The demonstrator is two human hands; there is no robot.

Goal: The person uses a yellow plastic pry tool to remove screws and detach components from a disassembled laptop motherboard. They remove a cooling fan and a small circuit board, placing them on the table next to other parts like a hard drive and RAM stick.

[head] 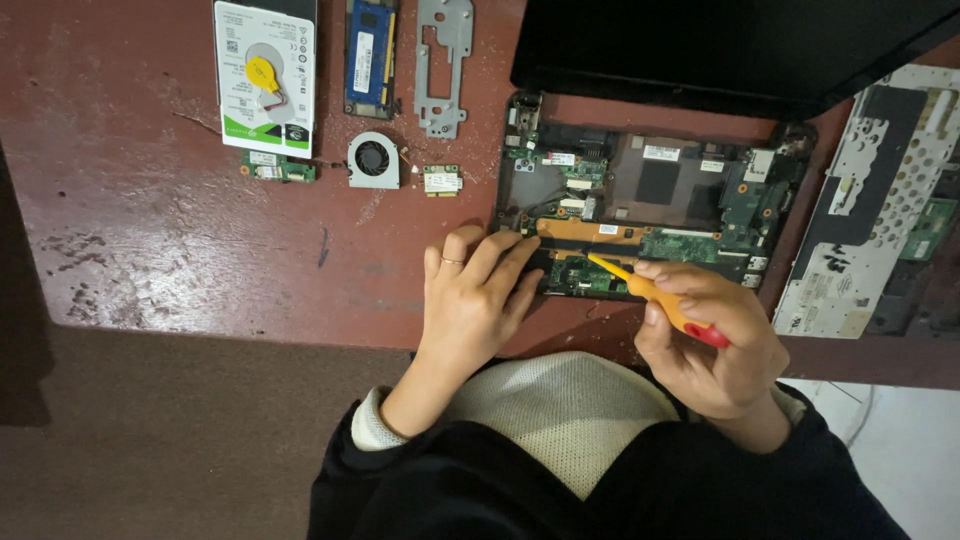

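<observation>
Opened laptop base (650,200): at 12 o'clock from the person, motherboard bare, screen tilted back.
Left hand (470,300): flat, fingers spread narrow, pressing the base's near-left edge; holds nothing.
Right hand (715,345): wrapped round a yellow screwdriver (655,295), tip on the board's near edge.
Loose parts, 10–11 o'clock: hard drive (265,75), memory stick (371,55), metal bracket (443,65), cooling fan (373,160).
Risk: a slipped tip could likely gouge the board; small parts could roll away.

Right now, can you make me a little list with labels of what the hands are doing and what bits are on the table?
Left hand: flat on the near edge of the opened laptop
Right hand: holds a screwdriver, tip on the circuit board
Table: dark red, scuffed
Laid out at the top: hard drive, memory stick, metal bracket, small fan
Far right: keyboard frame
</observation>
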